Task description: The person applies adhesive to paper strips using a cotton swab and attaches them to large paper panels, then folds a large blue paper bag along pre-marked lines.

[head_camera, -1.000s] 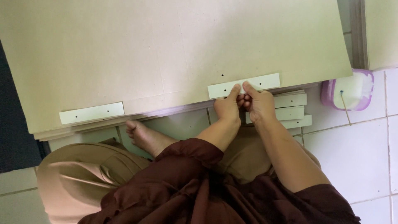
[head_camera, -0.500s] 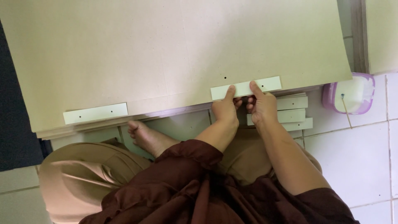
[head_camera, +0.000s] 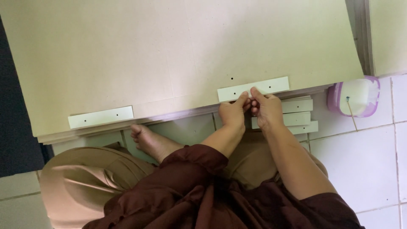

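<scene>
A large beige board (head_camera: pixel 169 55) lies on the floor in front of me. A pale strip (head_camera: pixel 271 86) with small holes rests on it near its front edge. My left hand (head_camera: pixel 232 114) and my right hand (head_camera: pixel 266 111) meet at that strip's near edge, fingertips and thumbs pinched on it. Something small and dark shows between the two hands; I cannot tell what it is. A second pale strip (head_camera: pixel 101 117) lies on the board further left, untouched.
Several similar strips (head_camera: pixel 299 118) are stacked on the white tiled floor (head_camera: pixel 364 165) just under the board's edge. A purple-rimmed white tub (head_camera: pixel 354 96) with a thin stick stands at the right. My bare foot (head_camera: pixel 148 140) rests under the board's edge. Another board (head_camera: pixel 388 34) stands at the upper right.
Both hands stay at the right strip's near edge; the fingers have shifted only slightly. The view has drifted a little.
</scene>
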